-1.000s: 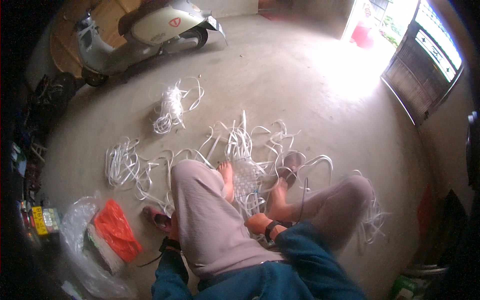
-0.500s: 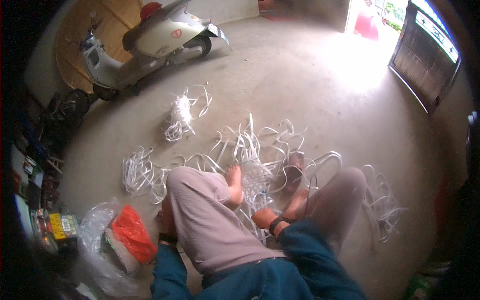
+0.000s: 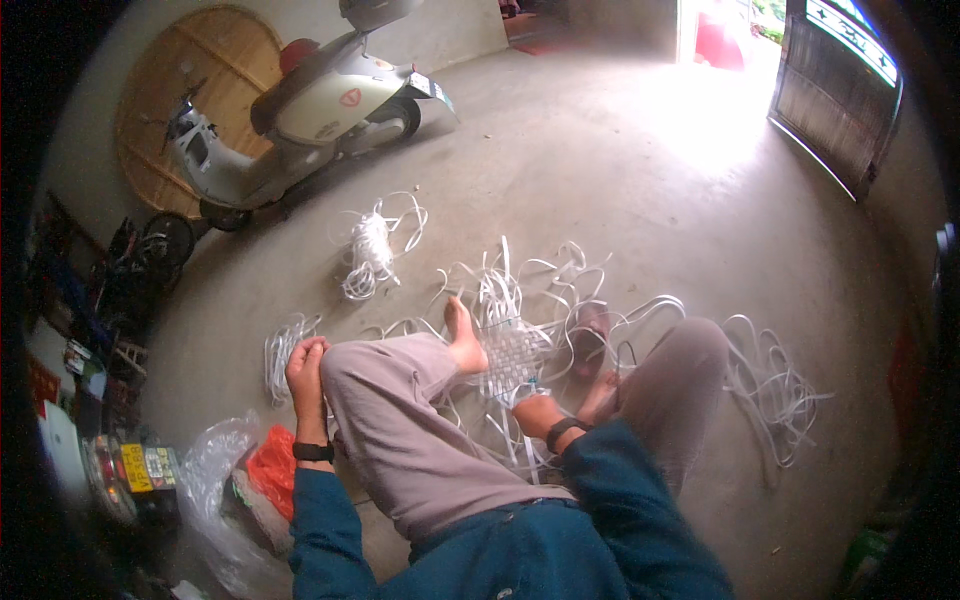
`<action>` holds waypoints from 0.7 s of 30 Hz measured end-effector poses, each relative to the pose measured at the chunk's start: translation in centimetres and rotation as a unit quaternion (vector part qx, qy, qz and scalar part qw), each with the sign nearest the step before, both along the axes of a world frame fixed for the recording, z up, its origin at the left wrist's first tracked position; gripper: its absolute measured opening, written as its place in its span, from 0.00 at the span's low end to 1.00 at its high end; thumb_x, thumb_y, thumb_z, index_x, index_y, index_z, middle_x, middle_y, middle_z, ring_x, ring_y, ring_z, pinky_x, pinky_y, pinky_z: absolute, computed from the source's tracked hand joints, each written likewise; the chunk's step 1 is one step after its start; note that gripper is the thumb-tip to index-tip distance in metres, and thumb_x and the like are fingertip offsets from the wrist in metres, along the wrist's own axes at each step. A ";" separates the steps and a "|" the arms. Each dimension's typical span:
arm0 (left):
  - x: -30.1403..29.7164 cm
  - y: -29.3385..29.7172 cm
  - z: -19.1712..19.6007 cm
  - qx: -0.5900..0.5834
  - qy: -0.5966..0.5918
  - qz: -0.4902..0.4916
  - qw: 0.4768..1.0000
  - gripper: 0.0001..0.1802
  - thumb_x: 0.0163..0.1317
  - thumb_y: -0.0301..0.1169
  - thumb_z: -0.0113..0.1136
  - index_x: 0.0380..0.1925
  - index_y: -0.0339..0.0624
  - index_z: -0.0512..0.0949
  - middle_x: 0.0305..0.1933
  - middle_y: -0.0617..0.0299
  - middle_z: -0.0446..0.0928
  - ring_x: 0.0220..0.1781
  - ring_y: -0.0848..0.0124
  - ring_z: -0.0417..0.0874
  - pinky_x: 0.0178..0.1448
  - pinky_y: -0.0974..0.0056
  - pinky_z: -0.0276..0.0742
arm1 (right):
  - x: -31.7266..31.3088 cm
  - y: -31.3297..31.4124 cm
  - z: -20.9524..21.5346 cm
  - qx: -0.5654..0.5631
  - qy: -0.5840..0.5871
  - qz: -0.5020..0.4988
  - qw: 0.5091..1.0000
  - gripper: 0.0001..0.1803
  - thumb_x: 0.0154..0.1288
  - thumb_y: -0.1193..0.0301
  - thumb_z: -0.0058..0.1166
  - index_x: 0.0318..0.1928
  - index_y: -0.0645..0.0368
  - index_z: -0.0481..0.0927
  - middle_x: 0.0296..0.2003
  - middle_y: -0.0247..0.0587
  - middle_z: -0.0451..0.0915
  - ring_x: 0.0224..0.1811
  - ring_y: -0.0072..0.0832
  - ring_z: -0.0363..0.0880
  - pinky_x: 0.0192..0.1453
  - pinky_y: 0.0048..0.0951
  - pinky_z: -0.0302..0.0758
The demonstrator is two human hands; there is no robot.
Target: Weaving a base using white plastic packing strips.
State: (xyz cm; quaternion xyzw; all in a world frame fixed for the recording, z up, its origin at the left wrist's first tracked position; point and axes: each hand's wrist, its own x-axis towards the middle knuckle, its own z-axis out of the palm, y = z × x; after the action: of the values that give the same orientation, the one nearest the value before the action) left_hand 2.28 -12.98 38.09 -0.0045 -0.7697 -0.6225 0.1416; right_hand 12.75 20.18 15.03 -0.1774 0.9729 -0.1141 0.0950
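Observation:
A partly woven piece of white plastic straps (image 3: 512,358) lies between my bare feet, its loose ends spreading outward. My right hand (image 3: 540,412) is closed at the near edge of the weave, gripping white strap there; a small blue bit shows just above it. My left hand (image 3: 308,365) is raised beside my left knee with its fingers curled together. Whatever those fingers hold, if anything, I cannot make out. My left foot (image 3: 463,340) rests against the weave's left side, and my right foot (image 3: 600,396) is on its right.
Bundles of white strap lie ahead (image 3: 372,250), at left (image 3: 290,355) and at right (image 3: 775,395). A brown shoe (image 3: 590,340) sits by the weave. Clear plastic (image 3: 215,500) and a red bag (image 3: 270,470) are at lower left. A scooter (image 3: 330,110) stands far left.
My left hand has come up from beside my left thigh, where it was mostly hidden, to next to the knee. My right hand stays near the weave. The view has shifted slightly.

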 end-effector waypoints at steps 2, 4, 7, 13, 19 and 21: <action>0.2 0.2 0.2 -0.025 0.023 0.002 0.999 0.08 0.62 0.27 0.52 0.38 0.36 0.76 0.34 0.64 0.77 0.37 0.76 0.75 0.45 0.72 0.71 | 0.3 0.3 1.2 -0.011 -0.017 -0.025 0.999 0.07 0.47 0.69 0.53 0.23 0.55 0.83 0.25 0.46 0.82 0.30 0.42 0.83 0.30 0.39 0.78; 0.6 2.1 0.8 -0.066 0.042 0.007 0.997 0.07 0.62 0.27 0.53 0.37 0.38 0.77 0.34 0.64 0.77 0.37 0.76 0.76 0.45 0.72 0.71 | 0.4 0.5 1.3 -0.006 -0.011 -0.029 0.999 0.07 0.47 0.70 0.53 0.23 0.55 0.83 0.25 0.46 0.82 0.30 0.41 0.83 0.31 0.38 0.78; 1.1 3.9 0.9 -0.200 0.076 0.028 0.976 0.07 0.61 0.27 0.54 0.36 0.39 0.78 0.34 0.63 0.77 0.36 0.75 0.76 0.45 0.71 0.71 | 0.5 0.5 1.3 -0.003 0.000 -0.030 1.000 0.07 0.47 0.70 0.53 0.23 0.55 0.83 0.25 0.46 0.82 0.30 0.41 0.83 0.31 0.38 0.78; 0.3 5.4 -2.2 -0.216 0.094 0.004 0.972 0.06 0.59 0.26 0.56 0.35 0.40 0.79 0.34 0.63 0.78 0.34 0.73 0.77 0.40 0.69 0.72 | 0.3 0.8 0.8 -0.022 -0.006 -0.052 0.998 0.07 0.48 0.71 0.52 0.23 0.54 0.83 0.25 0.46 0.82 0.30 0.42 0.83 0.31 0.39 0.78; -1.1 7.7 -5.4 -0.152 0.024 -0.077 0.985 0.07 0.59 0.26 0.56 0.36 0.38 0.79 0.31 0.64 0.78 0.33 0.77 0.76 0.40 0.71 0.72 | -0.7 1.3 0.8 -0.058 -0.034 -0.114 0.991 0.07 0.50 0.70 0.50 0.27 0.54 0.82 0.28 0.47 0.81 0.32 0.43 0.82 0.32 0.42 0.78; -1.9 8.9 -5.8 -0.146 -0.027 -0.097 0.984 0.08 0.60 0.25 0.55 0.38 0.36 0.78 0.35 0.65 0.79 0.38 0.78 0.77 0.45 0.72 0.71 | -1.6 1.5 1.0 -0.062 -0.044 -0.133 0.988 0.07 0.51 0.70 0.50 0.29 0.54 0.81 0.29 0.47 0.81 0.32 0.44 0.82 0.33 0.43 0.78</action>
State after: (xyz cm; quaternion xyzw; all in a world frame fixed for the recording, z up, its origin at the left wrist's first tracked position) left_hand 0.35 -4.13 32.25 -0.0835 -0.8518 -0.5139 0.0574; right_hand 11.12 21.67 16.06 -0.0465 0.9738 -0.1936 0.1102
